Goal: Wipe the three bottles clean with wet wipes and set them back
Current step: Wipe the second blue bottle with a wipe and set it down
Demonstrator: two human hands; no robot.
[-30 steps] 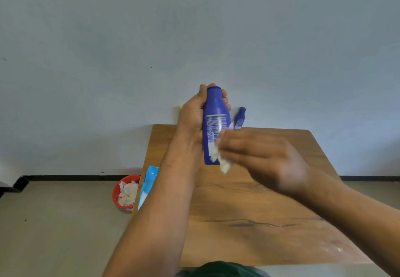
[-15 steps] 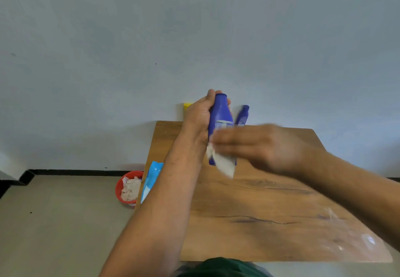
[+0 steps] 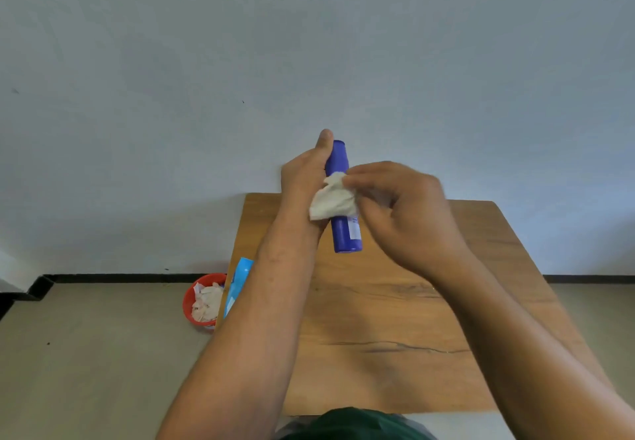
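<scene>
On the floor at far left, a red bin (image 3: 187,302) holds crumpled wipes, and a blue wipe pack (image 3: 240,278) lies at the worktop's (image 3: 378,353) left edge. The left hand (image 3: 302,178) has its fingers clamped round the blue bottle (image 3: 345,237), which is raised roughly upright above the worktop. The right hand's (image 3: 409,213) fingers pinch a white wipe (image 3: 331,201) against the bottle's middle, hiding it.

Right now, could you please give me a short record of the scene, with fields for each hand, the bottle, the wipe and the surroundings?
left hand: grips the blue bottle, held near vertical above the table
right hand: pinches the white wipe against the bottle's side
wipes pack: blue, at the table's left edge
red bin: on the floor left of the table, holding crumpled wipes
</scene>
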